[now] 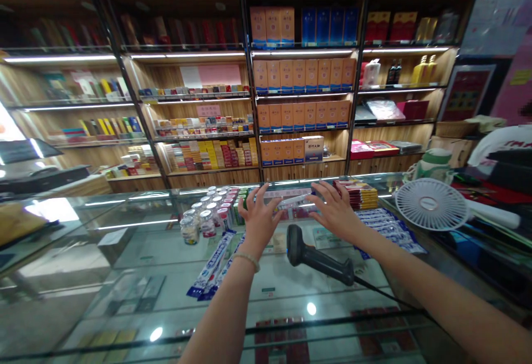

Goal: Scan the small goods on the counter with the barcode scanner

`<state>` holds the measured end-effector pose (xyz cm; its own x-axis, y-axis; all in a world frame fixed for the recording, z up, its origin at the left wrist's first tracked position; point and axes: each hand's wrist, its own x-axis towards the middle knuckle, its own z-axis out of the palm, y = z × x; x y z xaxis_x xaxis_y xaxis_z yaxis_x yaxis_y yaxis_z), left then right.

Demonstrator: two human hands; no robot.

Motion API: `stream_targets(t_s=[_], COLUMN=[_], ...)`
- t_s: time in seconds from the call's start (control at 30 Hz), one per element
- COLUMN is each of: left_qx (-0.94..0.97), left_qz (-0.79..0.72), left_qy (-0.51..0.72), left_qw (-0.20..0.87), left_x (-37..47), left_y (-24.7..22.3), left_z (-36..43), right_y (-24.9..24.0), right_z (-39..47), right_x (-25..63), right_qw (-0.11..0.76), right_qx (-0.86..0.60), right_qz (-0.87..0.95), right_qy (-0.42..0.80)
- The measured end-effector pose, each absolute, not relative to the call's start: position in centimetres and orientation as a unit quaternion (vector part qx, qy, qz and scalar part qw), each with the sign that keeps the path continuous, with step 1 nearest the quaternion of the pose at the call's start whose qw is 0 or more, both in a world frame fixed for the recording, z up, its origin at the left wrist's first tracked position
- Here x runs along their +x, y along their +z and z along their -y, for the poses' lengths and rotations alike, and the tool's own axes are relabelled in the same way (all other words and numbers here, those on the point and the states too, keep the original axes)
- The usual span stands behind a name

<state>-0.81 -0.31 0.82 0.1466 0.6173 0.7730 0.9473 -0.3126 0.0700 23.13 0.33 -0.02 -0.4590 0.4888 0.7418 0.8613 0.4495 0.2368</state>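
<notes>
Above the far part of the glass counter (166, 261), both hands are at the ends of a long, pale, shiny packet (296, 202). My left hand (258, 217) has its thumb and forefinger at the left end, the other fingers spread. At the right end, my right hand (336, 213) has thumb and fingertips around the packet. Its print is too blurred to read. A black barcode scanner (318, 256) lies below the hands, its cable running right. Two blue-and-white stick packets (214, 264) lie left of my left wrist. More such packets (386, 228) are laid out beside my right forearm.
Rows of small cans (208, 222) stand left of my left hand. Red and yellow packs (361, 195) are stacked behind my right hand. A white fan (430, 203) and a green-lidded flask (434, 162) stand at right. Stocked shelves (305, 95) line the wall; a person's sleeve (501, 145) shows.
</notes>
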Motion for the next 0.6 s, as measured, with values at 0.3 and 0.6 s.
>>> stream_targets(t_s=[0.3, 0.6], left_qx=[-0.742, -0.757], left_qz=[0.521, 0.505], left_qy=[-0.351, -0.337], left_qw=[0.234, 0.241], left_x=[-0.5, 0.3], left_y=[0.4, 1.1], left_z=[0.1, 0.7], right_y=[-1.6, -2.0], right_z=[-2.7, -2.5], right_x=[24.2, 24.4], right_qw=[0.335, 0.376], right_qx=[-0.401, -0.405], right_qz=[0.795, 0.783], right_qy=[-0.308, -0.285])
